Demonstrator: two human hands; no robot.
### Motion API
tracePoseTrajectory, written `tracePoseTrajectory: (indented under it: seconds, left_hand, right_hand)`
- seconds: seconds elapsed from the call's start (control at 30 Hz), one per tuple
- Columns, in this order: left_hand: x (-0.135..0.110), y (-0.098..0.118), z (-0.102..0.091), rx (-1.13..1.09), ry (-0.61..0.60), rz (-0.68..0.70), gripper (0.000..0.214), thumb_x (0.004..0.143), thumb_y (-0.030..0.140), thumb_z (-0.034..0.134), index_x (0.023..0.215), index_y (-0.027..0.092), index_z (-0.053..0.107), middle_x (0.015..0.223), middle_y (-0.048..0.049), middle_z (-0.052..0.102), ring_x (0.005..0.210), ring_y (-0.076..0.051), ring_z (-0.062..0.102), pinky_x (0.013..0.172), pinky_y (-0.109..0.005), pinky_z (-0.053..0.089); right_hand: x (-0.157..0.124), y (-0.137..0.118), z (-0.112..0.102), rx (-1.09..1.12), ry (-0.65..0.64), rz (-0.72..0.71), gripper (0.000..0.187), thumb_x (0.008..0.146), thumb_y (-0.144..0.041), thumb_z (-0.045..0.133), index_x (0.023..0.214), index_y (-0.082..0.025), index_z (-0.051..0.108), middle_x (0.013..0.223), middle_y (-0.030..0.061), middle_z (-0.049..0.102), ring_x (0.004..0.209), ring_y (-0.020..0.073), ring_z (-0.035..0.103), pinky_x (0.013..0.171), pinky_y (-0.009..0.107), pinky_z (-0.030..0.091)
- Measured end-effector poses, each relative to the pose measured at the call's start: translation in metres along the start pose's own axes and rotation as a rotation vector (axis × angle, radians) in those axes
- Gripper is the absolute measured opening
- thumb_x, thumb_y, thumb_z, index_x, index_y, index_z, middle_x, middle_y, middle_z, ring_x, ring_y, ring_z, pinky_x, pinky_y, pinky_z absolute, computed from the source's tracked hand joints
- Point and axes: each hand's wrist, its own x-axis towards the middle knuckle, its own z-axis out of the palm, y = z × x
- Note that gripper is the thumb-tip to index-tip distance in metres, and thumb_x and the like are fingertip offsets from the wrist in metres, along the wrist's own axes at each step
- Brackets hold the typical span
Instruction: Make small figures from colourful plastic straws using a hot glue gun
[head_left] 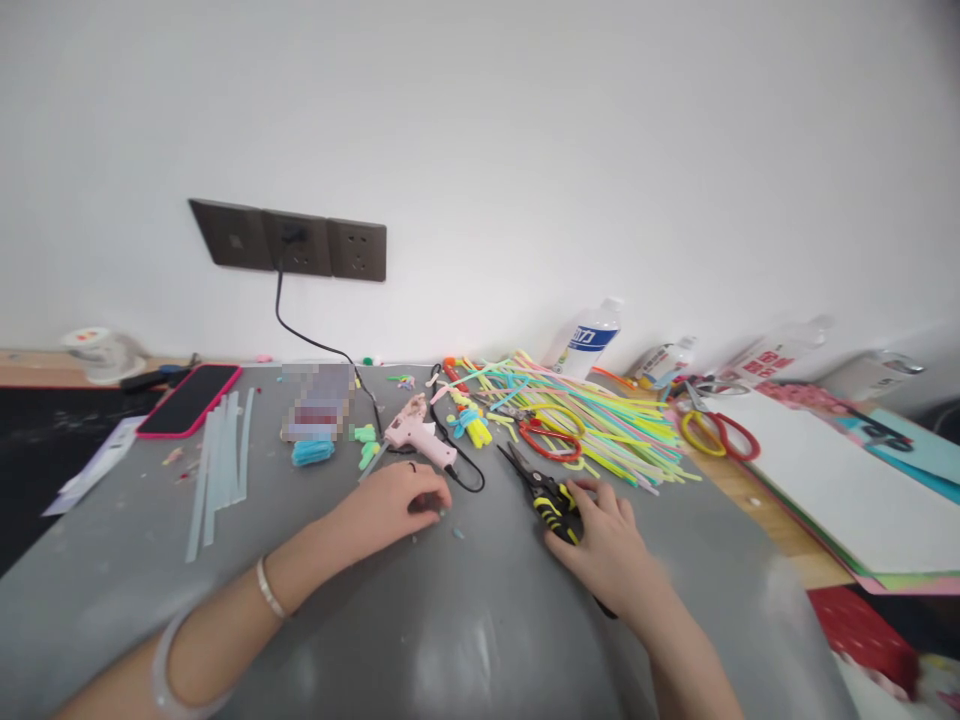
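Observation:
My right hand [611,545] grips the black-and-yellow handles of pruning snips [551,505], which lie on the grey mat with their narrow dark blades pointing away to the left. My left hand [401,505] hovers low over the mat, its fingers curled and thumb drawn near the fingertips; a tiny bit may be between them, too small to name. Just beyond it lies a pink hot glue gun [422,432] with a black cord. A blue and yellow pipe-cleaner piece [471,424] rests beside the glue gun.
Glue sticks [221,465] and a pink-cased phone [191,400] lie left. Pastel pipe cleaners [615,420] spread at the back right, with red-and-yellow scissors [551,432] on them. Bottles [589,340] stand by the wall; another pair of scissors [720,435] lies near white sheets [847,480].

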Motion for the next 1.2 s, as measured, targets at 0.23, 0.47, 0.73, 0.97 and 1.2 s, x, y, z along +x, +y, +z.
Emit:
tracePoseTrajectory:
  seconds: [0.23, 0.47, 0.73, 0.97, 1.2]
  left_hand:
    - [-0.002, -0.004, -0.007, -0.026, 0.079, -0.01, 0.026, 0.078, 0.013, 0.059, 0.097, 0.024, 0.072, 0.092, -0.003, 0.07, 0.077, -0.018, 0.06, 0.072, -0.027, 0.044]
    - [-0.002, 0.008, -0.003, 0.028, 0.029, 0.042, 0.014, 0.085, 0.021, 0.063, 0.095, 0.022, 0.073, 0.098, -0.0049, 0.068, 0.091, -0.02, 0.06, 0.079, -0.028, 0.044]
    - [-0.003, 0.01, 0.025, 0.163, -0.028, 0.109, 0.01, 0.085, 0.019, 0.067, 0.093, 0.02, 0.072, 0.094, -0.0057, 0.066, 0.086, -0.02, 0.054, 0.077, -0.032, 0.04]
    - [-0.004, 0.013, 0.03, 0.148, -0.021, 0.062, 0.01, 0.089, 0.016, 0.062, 0.08, 0.018, 0.067, 0.088, -0.0042, 0.066, 0.085, -0.021, 0.05, 0.079, -0.034, 0.036]
    - [-0.005, 0.024, 0.004, -0.116, 0.1, 0.066, 0.011, 0.092, 0.018, 0.052, 0.089, 0.02, 0.063, 0.094, -0.0046, 0.067, 0.092, -0.019, 0.057, 0.081, -0.029, 0.042]
  right_hand:
    - [-0.004, 0.003, 0.003, 0.012, 0.016, -0.006, 0.052, 0.078, -0.031, 0.06, 0.126, -0.012, 0.06, 0.126, 0.0177, 0.056, 0.109, 0.0344, 0.053, 0.086, 0.045, 0.047]
    - [-0.004, -0.001, -0.001, -0.01, 0.01, -0.006, 0.053, 0.078, -0.032, 0.059, 0.126, -0.011, 0.06, 0.126, 0.0183, 0.056, 0.108, 0.0348, 0.054, 0.084, 0.044, 0.048]
    - [-0.005, -0.001, 0.001, -0.014, 0.039, -0.006, 0.051, 0.077, -0.031, 0.06, 0.125, -0.015, 0.062, 0.124, 0.016, 0.058, 0.107, 0.0342, 0.055, 0.085, 0.045, 0.048]
    - [-0.005, -0.002, 0.003, -0.009, 0.029, 0.026, 0.054, 0.078, -0.034, 0.058, 0.127, -0.011, 0.06, 0.128, 0.0168, 0.057, 0.108, 0.0351, 0.055, 0.084, 0.045, 0.049]
    - [-0.011, 0.004, 0.01, 0.061, 0.147, 0.073, 0.052, 0.076, -0.032, 0.056, 0.124, -0.012, 0.06, 0.122, 0.018, 0.059, 0.104, 0.0343, 0.058, 0.086, 0.046, 0.049]
